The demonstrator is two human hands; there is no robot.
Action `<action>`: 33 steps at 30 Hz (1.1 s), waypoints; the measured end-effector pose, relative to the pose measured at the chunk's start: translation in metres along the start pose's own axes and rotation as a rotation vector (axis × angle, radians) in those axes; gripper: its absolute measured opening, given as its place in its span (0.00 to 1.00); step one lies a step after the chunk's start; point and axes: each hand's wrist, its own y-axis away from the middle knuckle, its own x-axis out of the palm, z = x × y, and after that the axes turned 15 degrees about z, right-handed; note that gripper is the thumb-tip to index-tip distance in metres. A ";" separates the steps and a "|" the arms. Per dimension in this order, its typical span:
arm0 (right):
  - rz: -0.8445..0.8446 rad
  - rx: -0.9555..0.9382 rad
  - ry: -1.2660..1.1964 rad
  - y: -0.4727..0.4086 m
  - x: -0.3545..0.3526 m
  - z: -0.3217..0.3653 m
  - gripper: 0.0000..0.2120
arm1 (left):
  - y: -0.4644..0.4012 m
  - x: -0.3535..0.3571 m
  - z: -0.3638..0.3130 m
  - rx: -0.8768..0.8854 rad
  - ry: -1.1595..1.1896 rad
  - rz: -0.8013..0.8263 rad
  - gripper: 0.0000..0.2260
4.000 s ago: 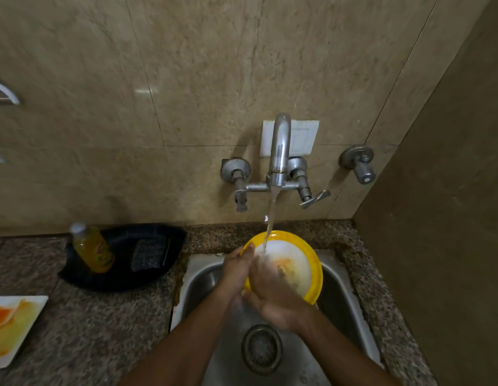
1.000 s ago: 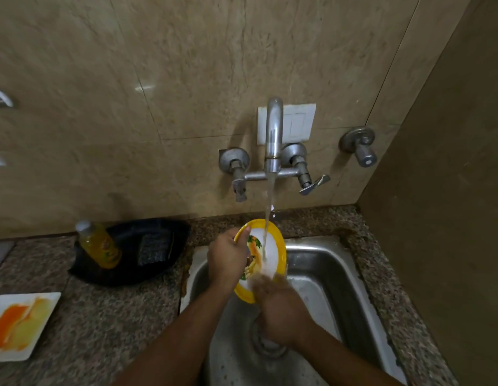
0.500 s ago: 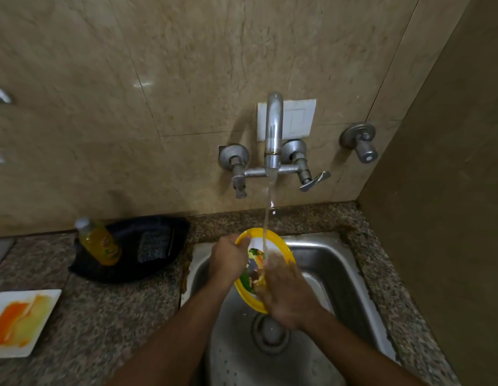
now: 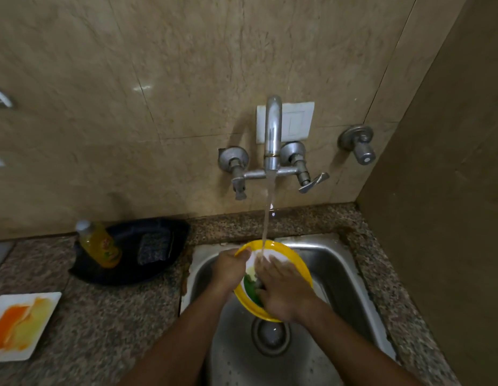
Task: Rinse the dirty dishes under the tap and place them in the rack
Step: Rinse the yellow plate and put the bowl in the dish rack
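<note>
A round plate with a yellow rim (image 4: 295, 256) and a white centre is held tilted over the steel sink (image 4: 337, 277), under the running tap (image 4: 272, 135). My left hand (image 4: 228, 271) grips its left rim, thumb over the edge. My right hand (image 4: 284, 291) lies flat on the plate's face, covering most of it, fingers apart and rubbing in the water stream. A green smear shows beside the fingers. A square white plate (image 4: 19, 324) with orange and yellow smears sits on the counter at the far left.
A black tray (image 4: 164, 263) behind the sink's left corner holds a yellow soap bottle (image 4: 100, 246) and a dark scrub pad (image 4: 153, 247). The sink drain (image 4: 270, 337) lies below the hands. A brown side wall closes the right. No rack is in view.
The plate has turned from nearly edge-on to face more upward. My right hand slid up across its face and keeps rubbing. The left hand kept its grip on the rim.
</note>
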 end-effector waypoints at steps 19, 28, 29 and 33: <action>-0.549 0.373 -0.444 -0.024 -0.056 0.011 0.28 | 0.039 -0.012 -0.001 0.220 -0.260 0.024 0.20; -0.555 0.241 -0.235 -0.022 -0.050 0.027 0.29 | 0.039 -0.034 0.008 0.282 -0.149 -0.153 0.24; -0.551 0.267 -0.280 -0.017 -0.048 0.020 0.27 | 0.040 -0.036 0.011 0.286 -0.142 -0.169 0.25; -0.442 0.105 -0.821 -0.005 -0.021 0.016 0.15 | 0.039 -0.036 0.023 0.291 -0.030 -0.142 0.24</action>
